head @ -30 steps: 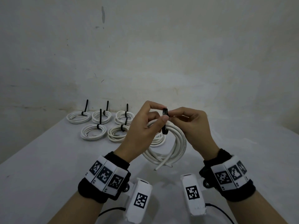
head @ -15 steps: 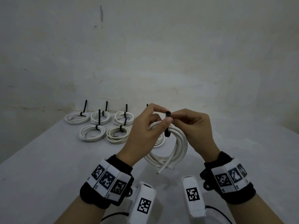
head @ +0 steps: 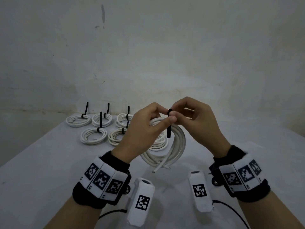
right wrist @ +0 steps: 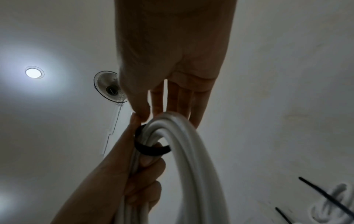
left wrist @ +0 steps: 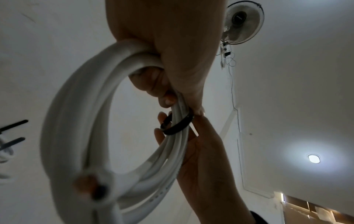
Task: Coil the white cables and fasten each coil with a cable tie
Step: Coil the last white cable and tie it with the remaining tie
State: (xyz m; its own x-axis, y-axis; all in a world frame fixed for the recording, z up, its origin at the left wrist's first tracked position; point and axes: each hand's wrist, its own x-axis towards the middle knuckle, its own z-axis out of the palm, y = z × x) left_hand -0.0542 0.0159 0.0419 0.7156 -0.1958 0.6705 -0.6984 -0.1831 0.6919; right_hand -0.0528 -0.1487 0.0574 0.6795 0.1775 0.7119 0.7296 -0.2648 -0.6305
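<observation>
A person's left hand (head: 142,129) grips a white cable coil (head: 178,146) held upright above a white table (head: 41,162), while the right hand (head: 198,123) pinches the black cable tie (head: 169,124) looped around the coil's top. Behind, six tied coils (head: 93,135) lie flat near the wall (head: 165,55).

Head cam looks forward and down over the table (head: 41,162) toward the wall. Both wrist cams sit super close, aimed up at the ceiling, sharing the fan (left wrist: 244,22) and the cable coil (right wrist: 182,151).
</observation>
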